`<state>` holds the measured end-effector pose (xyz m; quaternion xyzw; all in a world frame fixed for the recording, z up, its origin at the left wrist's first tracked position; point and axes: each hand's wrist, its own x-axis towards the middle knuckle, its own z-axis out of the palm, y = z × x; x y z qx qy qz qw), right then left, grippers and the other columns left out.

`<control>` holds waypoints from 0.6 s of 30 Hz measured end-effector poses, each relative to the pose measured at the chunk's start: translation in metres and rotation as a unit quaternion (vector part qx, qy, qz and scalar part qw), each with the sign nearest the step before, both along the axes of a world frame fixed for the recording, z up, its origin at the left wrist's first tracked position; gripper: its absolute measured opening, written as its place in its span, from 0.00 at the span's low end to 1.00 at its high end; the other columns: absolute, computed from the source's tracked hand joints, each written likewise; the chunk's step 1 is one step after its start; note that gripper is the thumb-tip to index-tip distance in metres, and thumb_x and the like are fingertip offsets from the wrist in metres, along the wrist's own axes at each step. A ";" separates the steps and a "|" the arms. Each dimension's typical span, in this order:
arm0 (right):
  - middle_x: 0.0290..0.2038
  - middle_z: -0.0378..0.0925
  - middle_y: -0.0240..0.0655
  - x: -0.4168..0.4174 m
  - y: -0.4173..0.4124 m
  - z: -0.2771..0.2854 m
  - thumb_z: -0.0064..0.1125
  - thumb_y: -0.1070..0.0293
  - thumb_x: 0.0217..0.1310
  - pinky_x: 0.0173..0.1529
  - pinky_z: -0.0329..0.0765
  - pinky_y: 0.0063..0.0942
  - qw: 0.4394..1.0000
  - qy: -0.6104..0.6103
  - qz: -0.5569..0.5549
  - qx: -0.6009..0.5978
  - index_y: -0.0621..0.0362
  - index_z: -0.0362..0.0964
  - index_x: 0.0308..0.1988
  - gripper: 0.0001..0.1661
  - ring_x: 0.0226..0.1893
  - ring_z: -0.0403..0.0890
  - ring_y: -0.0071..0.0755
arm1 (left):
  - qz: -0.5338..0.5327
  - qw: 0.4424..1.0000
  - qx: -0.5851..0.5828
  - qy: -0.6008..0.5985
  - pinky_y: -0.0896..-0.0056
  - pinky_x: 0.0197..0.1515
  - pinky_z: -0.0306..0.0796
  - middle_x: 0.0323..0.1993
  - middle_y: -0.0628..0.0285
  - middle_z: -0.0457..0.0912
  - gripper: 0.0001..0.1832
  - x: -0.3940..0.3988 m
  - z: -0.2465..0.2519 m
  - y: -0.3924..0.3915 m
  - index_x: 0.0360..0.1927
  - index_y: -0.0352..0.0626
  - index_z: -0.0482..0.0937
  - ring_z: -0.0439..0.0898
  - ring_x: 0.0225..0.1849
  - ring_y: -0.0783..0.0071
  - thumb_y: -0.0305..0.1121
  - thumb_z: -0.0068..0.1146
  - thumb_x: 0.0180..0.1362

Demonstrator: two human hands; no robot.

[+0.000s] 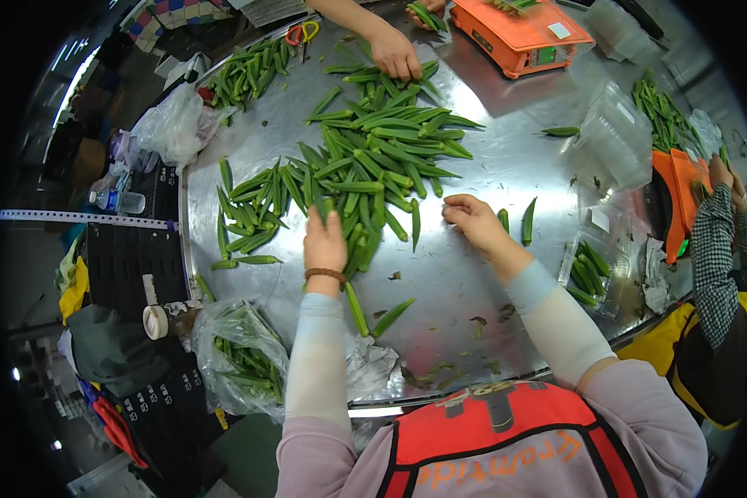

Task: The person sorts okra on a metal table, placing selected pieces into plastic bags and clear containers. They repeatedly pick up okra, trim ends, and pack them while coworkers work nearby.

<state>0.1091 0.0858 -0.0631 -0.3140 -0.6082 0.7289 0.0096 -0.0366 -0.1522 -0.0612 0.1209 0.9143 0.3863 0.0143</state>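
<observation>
A large heap of green okra pods (380, 137) lies on the metal tabletop (460, 292) before me. My left hand (325, 246), with a brown band at the wrist, is at the heap's near edge. Okra pods (321, 200) show between its thumb and fingers; the rest of its grip is hidden. To the right of the heap, my right hand (476, 221) hovers with fingers slightly curled and apart, holding nothing. Beside it lie two loose okra pods (528, 221). A smaller okra cluster (249, 205) spreads left of my left hand.
Across the table a co-worker's hand (397, 55) touches the heap. An orange scale (516, 37) stands at the far right, and scissors (302, 38) lie at the far left. Clear plastic trays (616, 134) are stacked at right. A plastic bag of okra (239, 355) sits near left.
</observation>
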 end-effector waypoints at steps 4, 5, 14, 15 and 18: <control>0.43 0.77 0.30 0.011 0.016 -0.008 0.58 0.65 0.58 0.43 0.70 0.21 1.000 -0.016 -0.002 0.003 0.57 0.70 0.50 0.20 0.41 0.76 0.22 | -0.042 0.998 -0.052 0.000 0.52 0.51 0.68 0.51 0.40 0.73 0.32 0.021 0.012 0.045 0.60 0.31 0.62 0.73 0.49 0.42 0.45 0.48 0.60; 0.43 0.77 0.30 0.012 0.018 -0.008 0.58 0.65 0.58 0.43 0.70 0.21 1.000 -0.020 -0.006 0.009 0.57 0.70 0.50 0.20 0.41 0.76 0.22 | -0.042 0.997 -0.060 0.008 0.51 0.51 0.68 0.50 0.40 0.73 0.33 0.026 0.011 0.055 0.60 0.30 0.61 0.74 0.48 0.42 0.46 0.49 0.59; 0.37 0.77 0.27 0.046 0.047 0.016 0.57 0.67 0.59 0.36 0.68 0.14 0.995 -0.012 -0.095 0.012 0.58 0.71 0.49 0.17 0.34 0.74 0.18 | -0.144 0.987 -0.030 -0.061 0.54 0.52 0.70 0.58 0.36 0.65 0.41 0.081 0.027 0.152 0.64 0.29 0.52 0.73 0.51 0.42 0.47 0.53 0.56; 0.37 0.77 0.27 0.051 0.050 0.018 0.56 0.67 0.59 0.36 0.68 0.15 0.993 -0.009 -0.112 0.020 0.58 0.71 0.49 0.17 0.34 0.73 0.18 | -0.163 0.984 -0.009 -0.065 0.55 0.54 0.69 0.59 0.35 0.63 0.41 0.088 0.029 0.163 0.65 0.29 0.51 0.72 0.53 0.41 0.46 0.52 0.57; 0.36 0.77 0.29 0.067 0.057 0.025 0.56 0.69 0.60 0.38 0.70 0.17 0.985 0.007 -0.152 0.078 0.62 0.71 0.49 0.17 0.34 0.73 0.18 | -0.273 0.956 0.041 -0.101 0.57 0.57 0.66 0.60 0.37 0.63 0.36 0.101 0.039 0.167 0.64 0.31 0.55 0.69 0.56 0.42 0.45 0.49 0.59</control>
